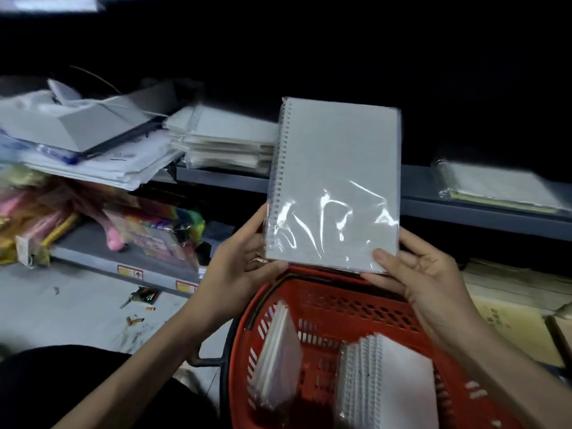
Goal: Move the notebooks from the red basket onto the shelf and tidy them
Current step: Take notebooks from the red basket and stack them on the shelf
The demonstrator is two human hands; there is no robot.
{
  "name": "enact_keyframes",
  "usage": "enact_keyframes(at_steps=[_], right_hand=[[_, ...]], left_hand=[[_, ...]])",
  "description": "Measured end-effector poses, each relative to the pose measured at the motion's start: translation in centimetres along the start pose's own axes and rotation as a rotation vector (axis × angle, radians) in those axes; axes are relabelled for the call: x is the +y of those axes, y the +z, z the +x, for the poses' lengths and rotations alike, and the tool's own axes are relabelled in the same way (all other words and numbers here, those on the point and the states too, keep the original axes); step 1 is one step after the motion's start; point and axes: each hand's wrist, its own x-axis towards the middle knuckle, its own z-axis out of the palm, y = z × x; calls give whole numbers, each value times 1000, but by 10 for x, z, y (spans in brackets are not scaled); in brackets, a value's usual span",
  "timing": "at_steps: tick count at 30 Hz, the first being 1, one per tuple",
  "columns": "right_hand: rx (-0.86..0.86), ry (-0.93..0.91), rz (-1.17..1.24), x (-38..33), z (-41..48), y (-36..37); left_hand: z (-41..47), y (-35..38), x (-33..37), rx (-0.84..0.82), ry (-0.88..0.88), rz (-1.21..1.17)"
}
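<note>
I hold a grey spiral notebook [337, 168] wrapped in clear plastic upright above the red basket [340, 305]. My left hand [241, 258] grips its lower left corner by the spiral edge. My right hand [418, 270] grips its lower right corner, thumb on the cover. Inside the basket stand more wrapped spiral notebooks, one bundle at the left [278, 357] and another at the right [390, 385]. On the grey shelf [433, 193] behind lie a stack of wrapped notebooks [226, 140] to the left and a single flat one [501, 187] to the right.
A messy pile of papers and a grey box [83, 140] fills the shelf's left end. Colourful packaged items [130, 224] lie on the lower shelf. Small litter [139, 301] is scattered on the floor. Yellowish books [520, 326] lie at the lower right.
</note>
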Motion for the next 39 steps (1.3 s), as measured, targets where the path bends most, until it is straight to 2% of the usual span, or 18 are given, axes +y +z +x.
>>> enact_keyframes(at_steps=[10,13,16,19,21,23,25,29,34,39], right_hand=[[-67,-281,-288,-46,75,90],[-50,-383,-419,-55,109,120],[51,-449,-557,-63,153,152],[147,-433,-705,-66,189,182],[172,-375,-962,-62,200,195],[194,-340,-1148,-59,198,203],[236,-335,-1154,-57,197,205],[261,-278,-1092,-59,191,201],[202,-316,-1098,-69,165,181],[4,-454,-1004,-75,134,152]], left_hand=[[52,-87,37,171,75,36],[83,-121,48,190,156,94],[118,-155,65,273,216,165],[144,-180,72,474,137,308],[148,-186,66,598,19,420],[145,-185,54,632,-97,401],[142,-183,45,654,-137,374],[135,-182,47,649,-166,435],[107,-167,66,568,-157,675],[71,-130,80,391,-32,758]])
